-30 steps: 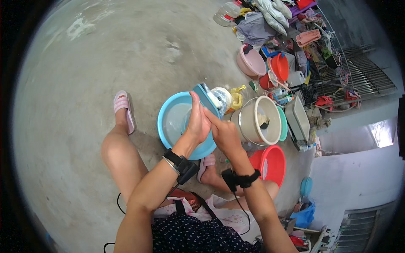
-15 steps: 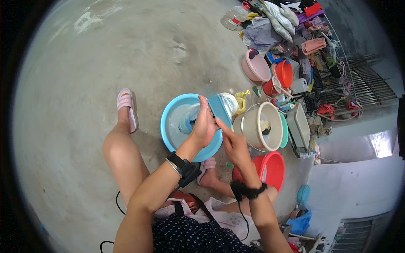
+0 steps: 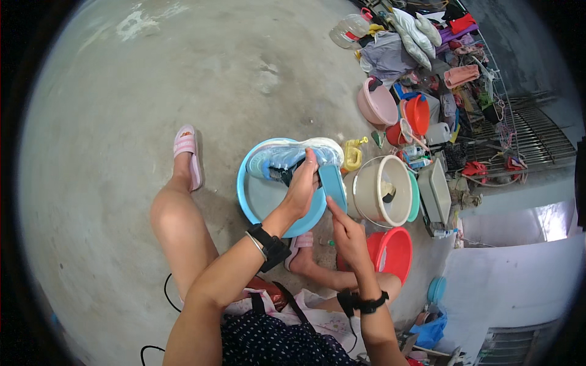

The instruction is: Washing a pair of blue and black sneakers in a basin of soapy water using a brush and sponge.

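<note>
A blue sneaker (image 3: 278,158) with a pale sole and white suds on its side is held lengthwise over the far part of a light-blue basin (image 3: 242,194). My left hand (image 3: 298,190) is closed on the shoe at its opening, thumb pointing up along it. In my right hand (image 3: 349,238) is a blue scrubbing brush (image 3: 332,188), gripped from below with the index finger stretched along its back. Its upper end is close to the sneaker's right end; the bristles are hidden, so contact cannot be told.
Right of the basin stand a yellow jug (image 3: 353,156), a cream bucket (image 3: 371,189) and a red basin (image 3: 397,253). A pink basin (image 3: 377,105) and piled clothes (image 3: 387,58) lie farther off. My slippered feet flank the blue basin on the concrete floor (image 3: 122,122).
The sneaker, tilted and mostly hidden before, now lies more level with its side showing. The brush has come down and right, off the shoe's side. The view has shifted slightly.
</note>
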The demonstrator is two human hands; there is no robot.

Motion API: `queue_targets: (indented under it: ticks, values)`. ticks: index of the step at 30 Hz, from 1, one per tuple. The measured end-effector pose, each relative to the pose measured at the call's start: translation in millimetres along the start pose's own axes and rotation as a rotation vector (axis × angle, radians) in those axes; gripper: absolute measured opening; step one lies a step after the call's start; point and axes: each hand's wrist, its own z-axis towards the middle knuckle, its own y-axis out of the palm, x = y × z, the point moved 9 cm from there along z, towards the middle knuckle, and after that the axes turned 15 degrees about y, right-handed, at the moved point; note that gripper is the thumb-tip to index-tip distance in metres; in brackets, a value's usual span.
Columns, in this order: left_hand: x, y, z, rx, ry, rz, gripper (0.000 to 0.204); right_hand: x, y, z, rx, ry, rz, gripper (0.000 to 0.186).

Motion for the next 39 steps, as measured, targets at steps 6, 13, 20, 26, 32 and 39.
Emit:
queue_targets:
  ticks: [6, 13, 20, 26, 32, 39]
  values:
    - [-27.3, -17.7, 4.4, -0.049, 0.066, -0.026, 0.054, -24.5, 24.9, 63.4, -0.227, 0.306, 0.087, 0.038]
    - [-1.1, -10.2, 6.4, 0.060, 0.123, -0.029, 0.047, -3.7, 7.1, 9.7, -0.040, 0.045, -0.032, 0.040]
    - [-18.6, -5.6, -1.2, 0.098, -0.039, -0.196, 0.050, -27.9, 27.3, 73.7, -0.118, 0.029, 0.188, 0.036]
    - [-6.6, -17.3, 4.1, 0.065, 0.107, -0.104, 0.058, -7.8, 26.2, 16.0, -0.316, 0.399, 0.314, 0.040]
    - [-11.2, -12.0, 1.1, 0.036, 0.043, -0.158, 0.044, -6.1, 9.0, 19.2, -0.067, 0.110, 0.150, 0.044]
    - [-19.8, -9.3, -5.0, 0.060, 0.042, -0.167, 0.042, -40.3, 9.2, 42.8, 0.345, -0.175, -0.420, 0.043]
